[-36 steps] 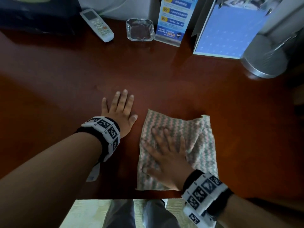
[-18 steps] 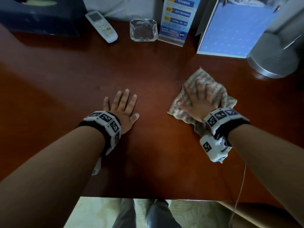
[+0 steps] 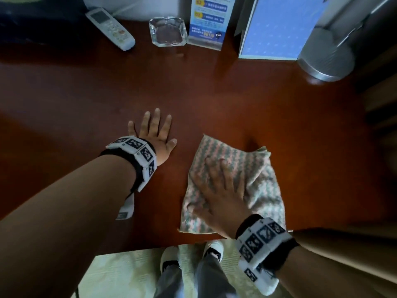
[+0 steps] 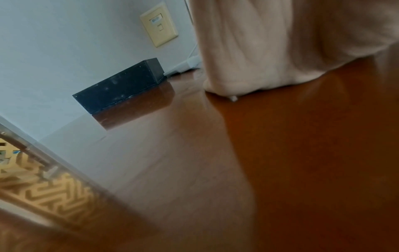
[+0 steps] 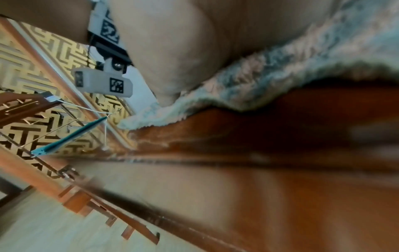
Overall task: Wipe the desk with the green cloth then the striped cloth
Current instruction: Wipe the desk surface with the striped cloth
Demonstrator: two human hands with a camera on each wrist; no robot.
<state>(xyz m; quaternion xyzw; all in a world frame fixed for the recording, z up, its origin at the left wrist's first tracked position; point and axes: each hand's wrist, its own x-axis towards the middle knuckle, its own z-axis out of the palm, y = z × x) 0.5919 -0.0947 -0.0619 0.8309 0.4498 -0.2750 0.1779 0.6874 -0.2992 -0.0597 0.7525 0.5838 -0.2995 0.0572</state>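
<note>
The striped cloth (image 3: 253, 164), pink and grey-green, lies spread on the dark red-brown desk (image 3: 214, 100) near its front edge. My right hand (image 3: 217, 190) presses flat on it with fingers spread; the right wrist view shows my palm on the fluffy striped cloth (image 5: 270, 75). My left hand (image 3: 153, 134) rests flat on the bare desk to the left of the cloth, fingers straight. In the left wrist view the left hand (image 4: 280, 51) lies against the glossy desk (image 4: 280, 170). No green cloth is in view.
Along the back edge stand a white remote (image 3: 110, 29), a glass ashtray (image 3: 167, 32), a blue leaflet stand (image 3: 209, 22), a blue card (image 3: 279, 29) and a round metal lamp base (image 3: 326, 59). A black box (image 4: 121, 87) sits by the wall.
My right hand has slid the striped cloth from the back right of the desk toward the front edge, after pushing it out from there. My left hand has stayed flat in place.
</note>
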